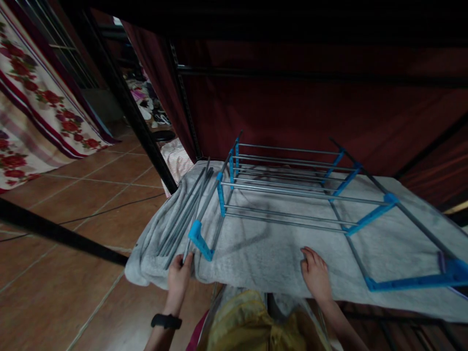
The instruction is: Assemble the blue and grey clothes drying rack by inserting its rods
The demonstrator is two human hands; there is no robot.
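A partly built rack [288, 195] of grey metal rods and blue plastic joints lies on the grey blanket in front of me. To its left is a bundle of loose grey rods [179, 226]. My left hand [180, 268] is closed, thumb against fingers, around the near end of a grey rod [187, 246] at the bundle's right side. A blue corner joint [200, 239] sits just above that hand. My right hand [315, 273] holds nothing; its fingers are loosely extended over the blanket, below the rack's long crossbars.
The grey blanket [256, 263] covers a bed with a black metal frame [126, 92]. A dark red curtain [274, 112] hangs behind. On the left are a tiled floor [84, 204] with a dark cable and a floral curtain [47, 107]. A dark bar runs overhead.
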